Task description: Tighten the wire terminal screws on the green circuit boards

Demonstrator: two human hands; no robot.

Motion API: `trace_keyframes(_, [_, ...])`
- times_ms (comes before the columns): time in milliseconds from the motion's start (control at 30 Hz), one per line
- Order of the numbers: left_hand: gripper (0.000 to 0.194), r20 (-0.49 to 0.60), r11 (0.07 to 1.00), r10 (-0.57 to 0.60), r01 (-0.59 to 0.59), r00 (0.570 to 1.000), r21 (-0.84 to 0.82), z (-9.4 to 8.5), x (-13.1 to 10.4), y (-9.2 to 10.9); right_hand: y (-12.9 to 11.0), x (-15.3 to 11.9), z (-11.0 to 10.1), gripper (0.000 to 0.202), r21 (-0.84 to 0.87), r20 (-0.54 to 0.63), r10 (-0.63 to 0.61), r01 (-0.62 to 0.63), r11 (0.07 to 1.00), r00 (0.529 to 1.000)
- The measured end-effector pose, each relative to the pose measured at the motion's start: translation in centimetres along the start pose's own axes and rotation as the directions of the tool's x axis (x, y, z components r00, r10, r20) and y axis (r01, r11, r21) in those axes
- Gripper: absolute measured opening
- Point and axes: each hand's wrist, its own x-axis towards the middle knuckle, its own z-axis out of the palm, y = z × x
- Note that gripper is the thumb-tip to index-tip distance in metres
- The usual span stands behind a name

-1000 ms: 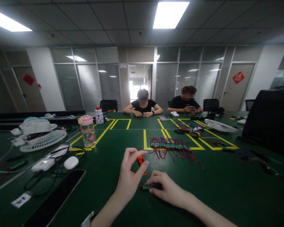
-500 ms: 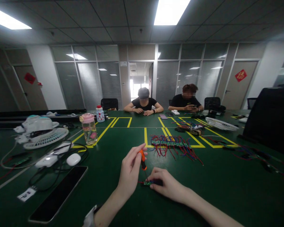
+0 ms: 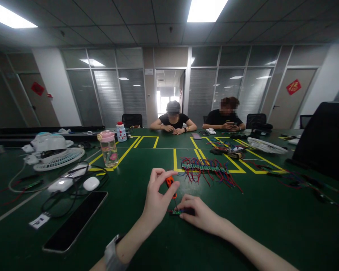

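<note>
An orange and black screwdriver (image 3: 170,182) stands nearly upright in my left hand (image 3: 158,195), whose fingers and thumb curl round its handle. The thin shaft runs down to a small green circuit board (image 3: 175,212) on the table; whether its tip sits in a screw is too small to tell. My right hand (image 3: 196,212) pinches the right end of that board, its fingertips close beside the screwdriver's shaft. Part of the board is hidden under these fingers. Beyond both hands lies a row of green boards with red and blue wires (image 3: 205,167).
A black phone (image 3: 76,222), a white earbud case (image 3: 91,183), a power strip with cables (image 3: 63,183) and a pink-lidded bottle (image 3: 107,148) are at the left. A fan (image 3: 59,159) lies behind them. Two people sit across the green table (image 3: 147,158); a black monitor-like panel (image 3: 324,143) stands right.
My left thumb and fingers have shifted on the screwdriver's handle, with the thumb now farther right. My right hand keeps its pinch on the board. The whole view has shifted slightly.
</note>
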Motion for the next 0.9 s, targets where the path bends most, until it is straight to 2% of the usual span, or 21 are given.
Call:
trace_keyframes(167, [0.034, 0.100, 0.989, -0.038, 0.051, 0.994, -0.135, 0.06, 0.03, 0.06, -0.11, 0.00, -0.09, 0.023, 0.009, 0.010, -0.005, 0.004, 1.000, 1.000])
trace_keyframes(333, [0.023, 0.009, 1.000, 0.007, -0.007, 1.000, 0.014, 0.15, 0.03, 0.14, -0.21, 0.08, -0.10, 0.023, -0.006, 0.006, 0.013, -0.013, 1.000, 1.000])
trace_keyframes(500, [0.034, 0.060, 0.988, -0.035, 0.043, 0.998, -0.149, 0.15, 0.09, 0.09, 0.01, 0.09, 0.01, 0.025, 0.000, 0.008, -0.008, 0.008, 1.000, 1.000])
trace_keyframes(667, [0.022, 0.007, 1.000, 0.021, -0.021, 1.000, 0.010, 0.02, -0.02, 0.15, -0.13, 0.06, -0.07, 0.024, 0.003, 0.005, 0.008, -0.008, 1.000, 1.000])
trace_keyframes(833, [0.033, 0.079, 0.988, -0.028, 0.040, 0.996, -0.148, 0.15, -0.05, 0.16, -0.45, 0.04, -0.21, 0.020, 0.003, 0.009, 0.013, -0.013, 1.000, 1.000])
trace_keyframes(900, [0.026, 0.058, 0.996, -0.008, 0.014, 0.998, -0.093, 0.17, -0.04, 0.12, -0.46, 0.06, -0.21, 0.021, -0.001, 0.009, 0.015, -0.015, 1.000, 1.000])
